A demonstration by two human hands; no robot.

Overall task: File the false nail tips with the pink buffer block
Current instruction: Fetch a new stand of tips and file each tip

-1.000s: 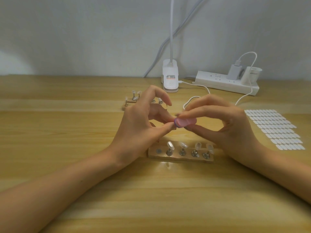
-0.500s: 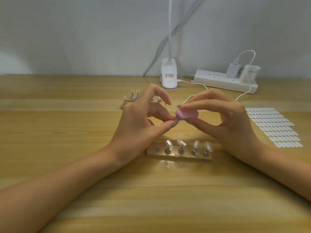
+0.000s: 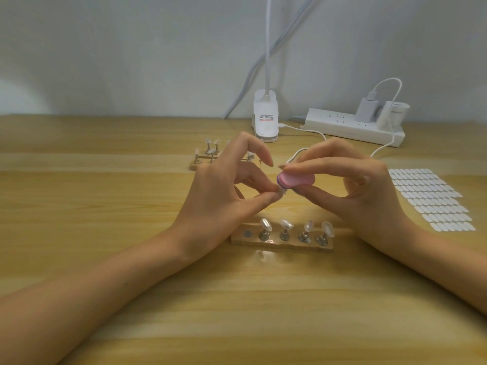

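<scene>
Clear plastic, the small false nail tip (image 3: 282, 192) could slip out, I judge, if it is rubbed too hard: my left hand (image 3: 218, 198) pinches it only between thumb and one fingertip, forefinger raised. Touching it from the right, the oval pink buffer block (image 3: 296, 179) is pinched between thumb and forefinger of my right hand (image 3: 365, 198).

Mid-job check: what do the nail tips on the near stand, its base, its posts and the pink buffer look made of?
Nail tips: likely clear glossy plastic, see-through with highlights. Base: pale wood, apparently, by its tan colour. Posts: shiny metal, silvery glints. Pink buffer block: matte, perhaps foam, with a purple layer at one edge.
</scene>
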